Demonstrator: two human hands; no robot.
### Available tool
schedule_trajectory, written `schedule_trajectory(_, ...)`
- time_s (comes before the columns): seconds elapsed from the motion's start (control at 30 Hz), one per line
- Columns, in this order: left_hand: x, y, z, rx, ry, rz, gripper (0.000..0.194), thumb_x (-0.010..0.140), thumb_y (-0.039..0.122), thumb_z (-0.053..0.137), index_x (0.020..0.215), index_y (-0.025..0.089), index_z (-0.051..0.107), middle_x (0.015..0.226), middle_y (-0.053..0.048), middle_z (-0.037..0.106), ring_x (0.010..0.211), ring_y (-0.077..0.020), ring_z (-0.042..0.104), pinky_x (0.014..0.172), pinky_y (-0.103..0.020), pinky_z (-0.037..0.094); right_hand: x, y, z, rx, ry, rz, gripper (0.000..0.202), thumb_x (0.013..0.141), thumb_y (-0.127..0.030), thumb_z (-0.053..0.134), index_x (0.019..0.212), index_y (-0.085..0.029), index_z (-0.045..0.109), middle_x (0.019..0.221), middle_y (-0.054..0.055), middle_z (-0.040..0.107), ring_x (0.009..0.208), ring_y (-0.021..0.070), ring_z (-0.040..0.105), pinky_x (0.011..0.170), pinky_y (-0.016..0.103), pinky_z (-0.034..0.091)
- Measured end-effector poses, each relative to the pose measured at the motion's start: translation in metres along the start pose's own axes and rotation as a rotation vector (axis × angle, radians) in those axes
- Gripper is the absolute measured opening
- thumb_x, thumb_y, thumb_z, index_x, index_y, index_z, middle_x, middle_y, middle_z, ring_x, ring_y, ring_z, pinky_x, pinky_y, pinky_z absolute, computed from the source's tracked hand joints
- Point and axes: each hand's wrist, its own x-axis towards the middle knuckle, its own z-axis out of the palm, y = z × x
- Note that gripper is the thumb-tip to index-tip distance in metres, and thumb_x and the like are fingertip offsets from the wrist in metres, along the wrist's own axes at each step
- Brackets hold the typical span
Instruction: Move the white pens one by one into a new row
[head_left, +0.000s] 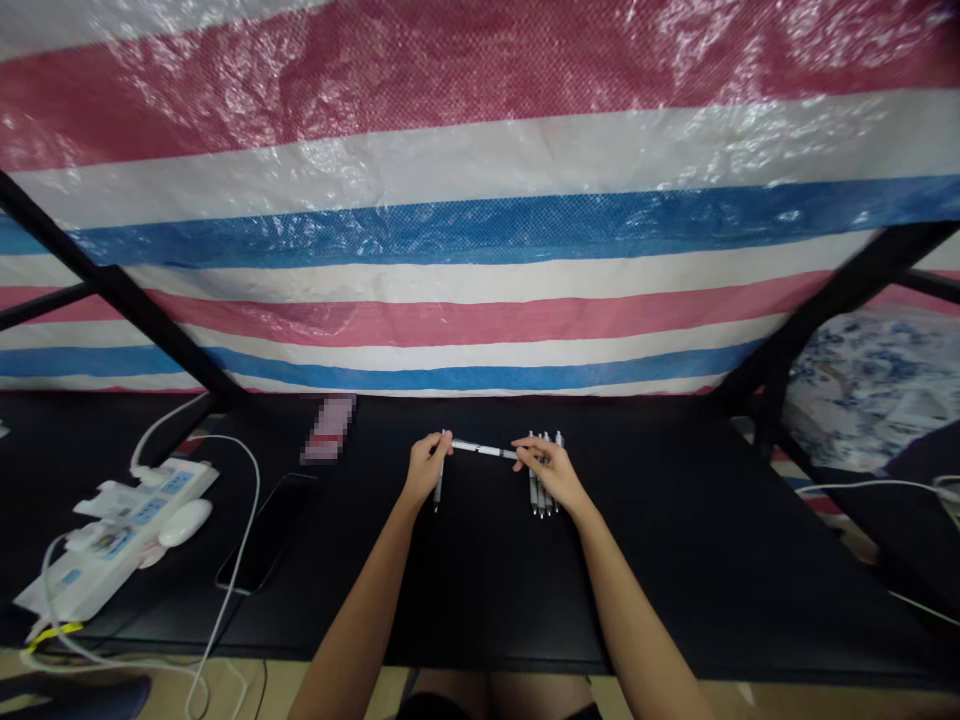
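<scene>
A slim white and grey pen (487,451) is held nearly level above the black table (480,590), spanning the gap between my hands. My left hand (428,462) pinches its left end, and my right hand (551,470) pinches its right end. Under my left hand lies another pen (438,492), pointing toward me, its upper part partly covered by the fingers. Several more pens (541,500) lie side by side beneath my right hand, which hides their middles.
At left, a white power strip (124,545) carries plugs and a loose white cable (251,500). A dark phone (266,535) and a blurred pink item (328,430) lie nearer the middle. Striped sheeting (480,230) hangs behind, between black frame bars (161,325). A patterned bag (874,385) is at right.
</scene>
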Motion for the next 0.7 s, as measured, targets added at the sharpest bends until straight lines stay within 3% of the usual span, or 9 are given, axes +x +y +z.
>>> schedule_trajectory(0.13,0.0,0.002,0.0,0.002,-0.012,-0.014,0.044,0.083,0.05,0.045,0.053,0.017,0.05,0.054,0.002,0.048,0.056,-0.0122,0.047,0.059,-0.025,0.034,-0.001,-0.002,0.0,-0.05,-0.016,0.03,0.039,0.086,-0.049,0.045,0.099,-0.017,0.065,0.056,0.002,0.065,0.046,0.0136,0.054,0.049,0.026,0.039)
schedule_trajectory(0.3,0.001,-0.003,0.0,-0.034,0.011,-0.052,0.045,0.083,0.05,0.043,0.053,0.018,0.049,0.053,0.002,0.046,0.054,-0.0118,0.044,0.056,-0.025,0.033,-0.001,0.003,-0.003,-0.063,0.025,-0.014,0.033,0.075,-0.041,0.064,0.1,-0.02,0.063,0.061,-0.001,0.062,0.06,0.0159,0.06,0.064,0.028,0.046)
schedule_trajectory(0.4,0.002,-0.006,0.0,-0.041,0.013,-0.053,0.045,0.084,0.05,0.043,0.053,0.017,0.049,0.052,0.002,0.046,0.053,-0.0116,0.044,0.056,-0.024,0.032,0.0,0.007,-0.005,-0.055,0.054,-0.034,0.03,0.069,-0.035,0.069,0.094,-0.02,0.064,0.063,-0.001,0.058,0.062,0.0153,0.057,0.065,0.029,0.046)
schedule_trajectory(0.7,0.001,-0.004,0.0,-0.051,0.023,-0.052,0.044,0.084,0.049,0.044,0.053,0.018,0.048,0.053,0.002,0.046,0.054,-0.012,0.044,0.057,-0.025,0.033,0.002,0.008,-0.008,-0.139,0.045,-0.071,0.016,0.075,-0.035,0.063,0.076,-0.019,0.066,0.069,0.002,0.064,0.065,0.0163,0.057,0.064,0.028,0.044)
